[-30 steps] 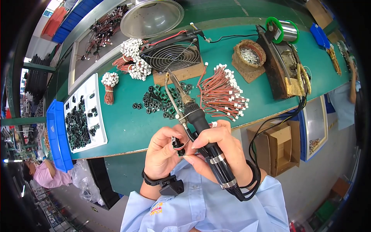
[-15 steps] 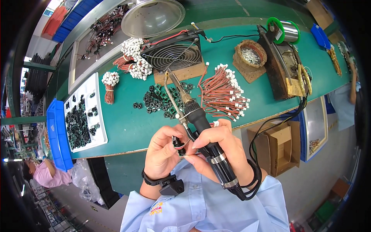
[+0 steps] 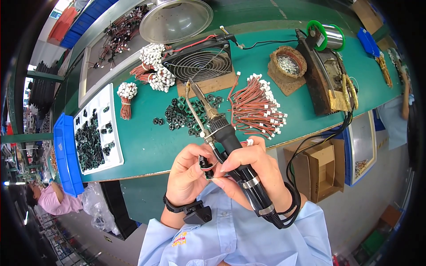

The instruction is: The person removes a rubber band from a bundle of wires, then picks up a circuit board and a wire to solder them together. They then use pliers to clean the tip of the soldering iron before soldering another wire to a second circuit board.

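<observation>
My left hand [image 3: 183,173] pinches a small black component [image 3: 205,167] between thumb and fingers, in front of my chest. My right hand [image 3: 259,170] is closed around a black soldering iron [image 3: 228,138] with a metal solder-feed tube [image 3: 194,111] alongside. The iron's tip points up and away, over the bench near the fan. Thin wires run between the component and my right fingertips, and a white connector [image 3: 250,142] sticks out above my right hand. Where the wires meet the component is partly hidden by my fingers.
On the green bench [image 3: 146,146] lie a pile of black parts [image 3: 179,113], fanned wire leads [image 3: 257,106] and bundled leads [image 3: 126,101]. A fan [image 3: 199,62], a solder-scrap pot [image 3: 288,62], an iron stand [image 3: 321,75], a solder spool [image 3: 330,36] and a white tray [image 3: 113,133] surround them.
The soldering iron's tip has swung slightly to the left. Both hands keep nearly the same place and grip.
</observation>
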`<state>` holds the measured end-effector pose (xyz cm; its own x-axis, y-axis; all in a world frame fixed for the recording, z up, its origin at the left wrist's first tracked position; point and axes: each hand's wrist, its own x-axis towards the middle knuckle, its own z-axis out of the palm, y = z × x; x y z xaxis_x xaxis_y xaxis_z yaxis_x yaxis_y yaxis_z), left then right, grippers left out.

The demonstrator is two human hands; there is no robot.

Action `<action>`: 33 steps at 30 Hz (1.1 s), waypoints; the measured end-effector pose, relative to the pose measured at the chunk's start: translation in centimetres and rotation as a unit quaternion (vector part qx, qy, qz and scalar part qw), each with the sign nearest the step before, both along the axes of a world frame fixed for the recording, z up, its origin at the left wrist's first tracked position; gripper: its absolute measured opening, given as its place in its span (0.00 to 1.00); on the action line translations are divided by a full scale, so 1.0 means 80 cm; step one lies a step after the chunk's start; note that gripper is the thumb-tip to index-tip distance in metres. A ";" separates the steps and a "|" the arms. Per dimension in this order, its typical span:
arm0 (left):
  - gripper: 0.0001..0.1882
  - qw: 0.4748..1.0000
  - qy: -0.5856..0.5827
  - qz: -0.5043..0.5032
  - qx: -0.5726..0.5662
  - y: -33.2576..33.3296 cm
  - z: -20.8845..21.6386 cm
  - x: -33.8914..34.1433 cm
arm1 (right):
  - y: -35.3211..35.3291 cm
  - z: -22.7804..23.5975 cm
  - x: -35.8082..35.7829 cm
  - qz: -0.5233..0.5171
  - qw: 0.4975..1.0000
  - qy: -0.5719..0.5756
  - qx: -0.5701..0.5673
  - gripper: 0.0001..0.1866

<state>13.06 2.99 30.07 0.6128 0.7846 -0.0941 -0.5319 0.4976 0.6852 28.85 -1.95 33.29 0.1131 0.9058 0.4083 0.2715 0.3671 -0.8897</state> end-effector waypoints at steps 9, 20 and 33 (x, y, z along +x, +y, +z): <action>0.12 1.000 -0.007 0.006 0.021 -0.001 0.000 0.003 | -0.001 -0.006 -0.003 0.011 1.000 0.026 0.000 0.19; 0.12 1.000 -0.015 0.016 0.021 -0.004 -0.001 0.007 | 0.000 -0.007 -0.004 0.007 1.000 0.025 0.010 0.19; 0.13 0.998 0.029 0.005 0.059 -0.001 0.009 0.001 | -0.001 -0.005 0.002 0.000 1.000 0.013 0.001 0.20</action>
